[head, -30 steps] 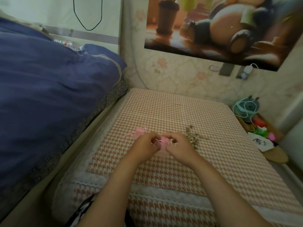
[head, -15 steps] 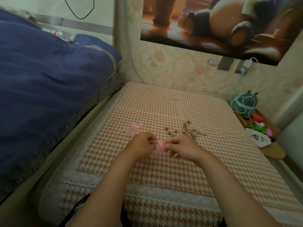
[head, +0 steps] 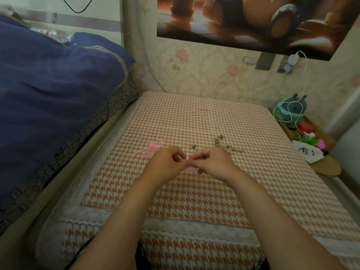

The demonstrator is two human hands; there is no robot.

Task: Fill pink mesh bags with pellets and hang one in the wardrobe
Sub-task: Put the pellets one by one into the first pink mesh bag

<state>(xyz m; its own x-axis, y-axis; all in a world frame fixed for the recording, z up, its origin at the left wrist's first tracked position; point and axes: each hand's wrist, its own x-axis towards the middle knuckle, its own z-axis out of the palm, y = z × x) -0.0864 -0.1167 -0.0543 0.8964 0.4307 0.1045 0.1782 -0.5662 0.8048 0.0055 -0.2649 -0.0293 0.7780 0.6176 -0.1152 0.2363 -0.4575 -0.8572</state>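
Observation:
My left hand (head: 165, 164) and my right hand (head: 211, 162) meet over the middle of the orange houndstooth pad (head: 194, 195). Between their fingertips they pinch a pink mesh bag (head: 190, 168), mostly hidden under the fingers. A second pink mesh bag (head: 152, 151) with loose drawstrings lies flat on the pad just left of my left hand. Several small brown pellets (head: 227, 147) lie scattered on the pad just beyond my right hand.
A blue duvet (head: 48, 90) is heaped on the bed at the left. At the right edge stands a low shelf with a teal toy (head: 290, 112), a white cable and colourful items (head: 309, 137). A poster hangs on the wall behind.
The view has tilted down slightly. Both hands have stayed together on the pink bag, with the fingers shifting at its opening. More of the pellets show beyond my right hand.

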